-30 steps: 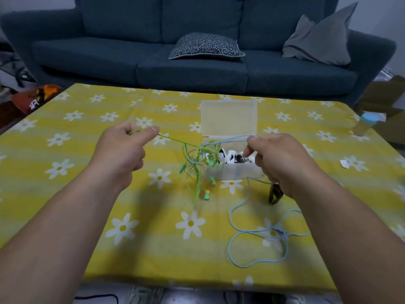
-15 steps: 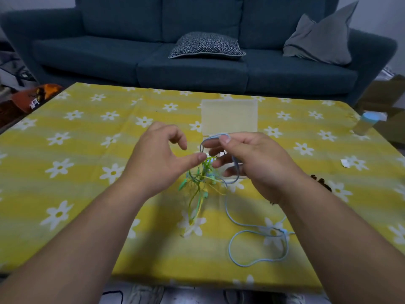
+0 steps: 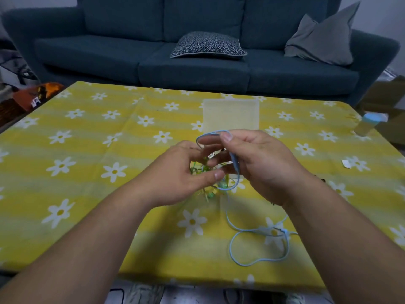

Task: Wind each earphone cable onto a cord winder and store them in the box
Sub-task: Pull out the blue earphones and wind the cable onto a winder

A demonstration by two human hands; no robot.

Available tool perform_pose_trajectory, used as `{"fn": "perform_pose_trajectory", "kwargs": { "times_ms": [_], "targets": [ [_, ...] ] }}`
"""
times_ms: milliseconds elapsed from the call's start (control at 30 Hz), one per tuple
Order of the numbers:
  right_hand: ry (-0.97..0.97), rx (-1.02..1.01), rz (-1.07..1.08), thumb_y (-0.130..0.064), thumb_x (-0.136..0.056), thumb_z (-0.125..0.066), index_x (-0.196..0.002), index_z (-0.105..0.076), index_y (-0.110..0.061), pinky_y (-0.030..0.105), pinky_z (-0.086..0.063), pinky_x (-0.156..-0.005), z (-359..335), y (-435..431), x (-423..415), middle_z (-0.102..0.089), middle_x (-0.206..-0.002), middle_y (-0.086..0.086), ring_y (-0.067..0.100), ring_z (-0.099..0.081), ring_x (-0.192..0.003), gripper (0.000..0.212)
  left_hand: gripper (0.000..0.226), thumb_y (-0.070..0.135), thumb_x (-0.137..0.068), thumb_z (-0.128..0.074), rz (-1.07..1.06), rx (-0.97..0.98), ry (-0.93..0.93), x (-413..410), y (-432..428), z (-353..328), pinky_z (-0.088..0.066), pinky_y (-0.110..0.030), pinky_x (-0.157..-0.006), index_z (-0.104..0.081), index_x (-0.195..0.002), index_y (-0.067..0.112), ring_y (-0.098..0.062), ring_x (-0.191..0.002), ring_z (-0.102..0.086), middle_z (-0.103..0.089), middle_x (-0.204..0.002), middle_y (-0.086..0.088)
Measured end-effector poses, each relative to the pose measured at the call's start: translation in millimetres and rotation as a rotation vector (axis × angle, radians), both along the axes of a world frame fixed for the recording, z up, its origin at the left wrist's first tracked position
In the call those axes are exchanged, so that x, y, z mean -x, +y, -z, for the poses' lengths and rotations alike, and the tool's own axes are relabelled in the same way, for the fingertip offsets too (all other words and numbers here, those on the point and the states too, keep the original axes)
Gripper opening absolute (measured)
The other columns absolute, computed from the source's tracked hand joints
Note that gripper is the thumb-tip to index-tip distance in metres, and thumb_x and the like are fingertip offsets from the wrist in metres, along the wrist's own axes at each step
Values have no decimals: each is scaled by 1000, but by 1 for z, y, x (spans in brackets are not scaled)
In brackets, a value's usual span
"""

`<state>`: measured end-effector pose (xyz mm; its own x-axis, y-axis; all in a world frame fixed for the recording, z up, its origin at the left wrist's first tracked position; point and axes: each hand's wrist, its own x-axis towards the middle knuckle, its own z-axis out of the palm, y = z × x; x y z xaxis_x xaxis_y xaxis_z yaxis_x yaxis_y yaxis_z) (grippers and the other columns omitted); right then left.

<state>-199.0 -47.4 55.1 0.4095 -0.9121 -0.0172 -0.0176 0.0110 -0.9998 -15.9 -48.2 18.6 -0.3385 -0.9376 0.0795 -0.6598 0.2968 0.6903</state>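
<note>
Blue cable (image 3: 234, 255): thin, limp, near weightless, rubbery jacket. It holds no shape, so it needs tension while being wound. One loop is over the right hand (image 3: 258, 163), with the thumb clamping it on the fingers, and the rest trails down to a slack loop on the tablecloth (image 3: 87, 172). Best hold is close to the loop, not the earbud ends, since those joints look fragile. Green cable (image 3: 210, 195) is a springy tangle between the hands, snagged with the blue, so expect knots. Left hand (image 3: 182, 174) has its fingers curled into that tangle and looks like a pinch, though contact is partly hidden. Box (image 3: 231, 115) is translucent rigid plastic, just behind the hands. No winder identifiable. Cloth is a soft daisy print.
</note>
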Motion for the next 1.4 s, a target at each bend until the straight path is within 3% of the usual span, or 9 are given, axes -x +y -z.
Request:
{"fn": "perform_pose_trajectory", "kwargs": {
  "times_ms": [133,333,433,533,633,800,1000,1167,1400],
  "targets": [
    [-88,-14,153,-25,-105,-42,-99,-73,-11,43,-52,-82,-4,-4,2,-71,-92,12,25,-68,-83,35,15,34,-89,-66,-154,117,-75,-1,-3,-2,-42,-32,-80,-74,-89,21,-15,-93,-57,-61,-91,3],
    [-154,-277,574,-29,-105,-44,-72,-55,-13,24,-40,-46,-2,-13,12,-61,-58,4,15,-54,-42,38,5,16,-89,-71,-221,-10,320,-2,1,-11,-54,-36,-67,-75,-86,16,-24,-69,-67,-73,-77,-5],
    [-72,-303,548,-26,-100,-52,-65,-49,-16,25,-25,-46,1,-13,13,-56,-57,5,16,-41,-42,36,6,12,-91,-67,-231,-106,471,0,3,-14,-59,-44,-71,-69,-90,6,-29,-73,-71,-76,-84,-6],
    [81,-173,386,-18,-88,-68,-69,-52,-17,28,-37,-55,3,-7,9,-63,-68,3,15,-55,-59,25,11,14,-94,-64,-211,-147,516,2,4,-15,-58,-39,-69,-67,-93,4,-23,-74,-71,-76,-87,-7],
    [141,-62,243,-10,-81,-75,-64,-37,-22,32,-45,-69,7,-2,1,-68,-75,-4,11,-65,-73,43,19,17,-97,-59,-214,-152,531,2,3,-14,-59,-42,-70,-69,-93,1,-21,-72,-67,-73,-84,-12],
    [183,-7,239,-3,-78,-77,-64,-34,-19,21,-41,-53,13,2,-7,-60,-66,-6,10,-56,-58,48,28,15,-101,-51,-148,-273,615,5,6,-16,-57,-35,-71,-71,-83,8,-14,-71,-64,-70,-78,-5],
    [186,26,336,8,-80,-69,-61,-33,-16,16,-37,-44,13,-4,-3,-62,-66,6,7,-55,-49,47,15,20,-92,-67,-198,-207,322,-8,2,-10,-36,-26,-63,-68,-79,11,-7,-64,-48,-61,-72,2],
    [120,-9,324,11,-81,-64,-60,-34,-15,12,-37,-41,10,-4,2,-61,-63,5,7,-62,-54,45,14,21,-81,-78,-259,-42,84,-17,0,-14,-49,-32,-81,-66,-73,21,-10,-94,-62,-68,-97,1],
    [147,40,338,10,-74,-75,-60,-33,-16,14,-40,-48,14,-4,-1,-62,-68,7,9,-56,-52,51,28,17,-67,-82,-328,83,166,-15,2,-18,-50,-33,-87,-66,-87,29,-6,-100,-57,-62,-106,7]
  ]
}}
